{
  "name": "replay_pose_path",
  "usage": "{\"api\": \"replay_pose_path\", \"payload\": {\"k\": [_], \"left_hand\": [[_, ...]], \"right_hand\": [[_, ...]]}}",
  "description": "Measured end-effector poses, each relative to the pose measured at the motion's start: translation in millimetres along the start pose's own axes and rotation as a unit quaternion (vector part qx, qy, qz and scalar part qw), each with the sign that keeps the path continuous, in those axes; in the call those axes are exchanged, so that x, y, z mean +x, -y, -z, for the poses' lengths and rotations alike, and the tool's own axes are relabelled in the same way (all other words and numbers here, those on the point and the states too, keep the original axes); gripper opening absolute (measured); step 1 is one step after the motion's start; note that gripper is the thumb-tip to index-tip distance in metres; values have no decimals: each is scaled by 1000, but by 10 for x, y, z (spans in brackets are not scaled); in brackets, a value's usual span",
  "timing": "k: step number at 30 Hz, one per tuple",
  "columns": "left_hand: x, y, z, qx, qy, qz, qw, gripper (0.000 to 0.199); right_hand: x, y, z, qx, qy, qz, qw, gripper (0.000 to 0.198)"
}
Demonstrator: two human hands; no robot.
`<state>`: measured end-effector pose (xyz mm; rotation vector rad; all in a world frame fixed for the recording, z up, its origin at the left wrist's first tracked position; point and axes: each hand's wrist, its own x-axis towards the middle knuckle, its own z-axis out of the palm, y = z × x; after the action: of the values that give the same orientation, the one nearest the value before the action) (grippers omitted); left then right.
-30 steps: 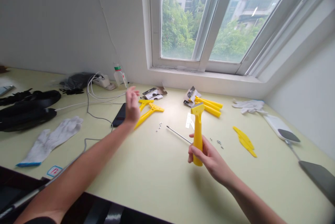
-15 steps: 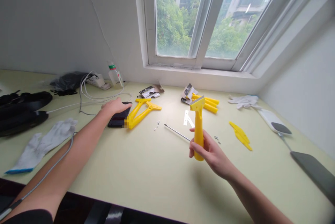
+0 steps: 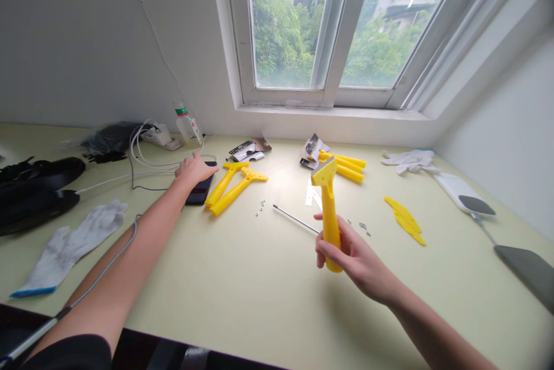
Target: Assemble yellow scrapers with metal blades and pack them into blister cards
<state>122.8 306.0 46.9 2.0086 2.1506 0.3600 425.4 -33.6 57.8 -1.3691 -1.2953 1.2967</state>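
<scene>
My right hand (image 3: 346, 257) is closed round the handle of a yellow scraper (image 3: 329, 217), held upright above the table with its head up. My left hand (image 3: 193, 171) reaches far out and grips the upper part of a black smartphone (image 3: 201, 192) across its width, the thumb pointing right. Its other fingers are mostly hidden. Beside the phone lie two yellow scraper handles (image 3: 236, 190). Between the hands are several small nuts (image 3: 262, 205) and a screwdriver (image 3: 294, 219), its handle end hidden by my right hand. White metal blades (image 3: 309, 192) lie behind the held scraper.
Small screws (image 3: 363, 225) and flat yellow pieces (image 3: 404, 220) lie to the right. Further back are packaged yellow handles (image 3: 346, 165), opened packaging (image 3: 246, 150), a bottle (image 3: 188, 126) and cables. White gloves (image 3: 73, 246) lie left, another glove (image 3: 409, 160) back right.
The view has shifted slightly. My left hand has moved a little with the phone, which now sits slightly farther away and straighter. The scraper stays in my right hand, tilted slightly more to the left.
</scene>
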Motion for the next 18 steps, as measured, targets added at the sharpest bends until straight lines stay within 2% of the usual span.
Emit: {"api": "replay_pose_path", "payload": {"k": [8, 12, 14, 15, 16, 17, 18], "left_hand": [[185, -270, -46, 27, -8, 43, 999, 91], [73, -362, 73, 36, -45, 37, 998, 80], [-174, -446, 160, 22, -100, -9, 995, 67], [-365, -503, 187, -12, -147, -62, 987, 57], [-600, -567, 196, -62, -169, -127, 975, 47], [-872, -635, 184, -123, -144, -186, 964, 40], [-1168, -704, 152, -191, -76, -235, 950, 36]], "right_hand": [[21, -66, -16, 5, 13, -4, 1000, 47], [23, -99, -17, 6, 22, -5, 1000, 47], [14, -104, -35, 3, 30, -7, 1000, 47], [9, -105, -48, 2, 34, -8, 999, 46], [5, -105, -63, 1, 36, -9, 999, 46], [1, -105, -79, 1, 37, -9, 999, 46], [0, -107, -96, 0, 36, -7, 999, 46]]}}
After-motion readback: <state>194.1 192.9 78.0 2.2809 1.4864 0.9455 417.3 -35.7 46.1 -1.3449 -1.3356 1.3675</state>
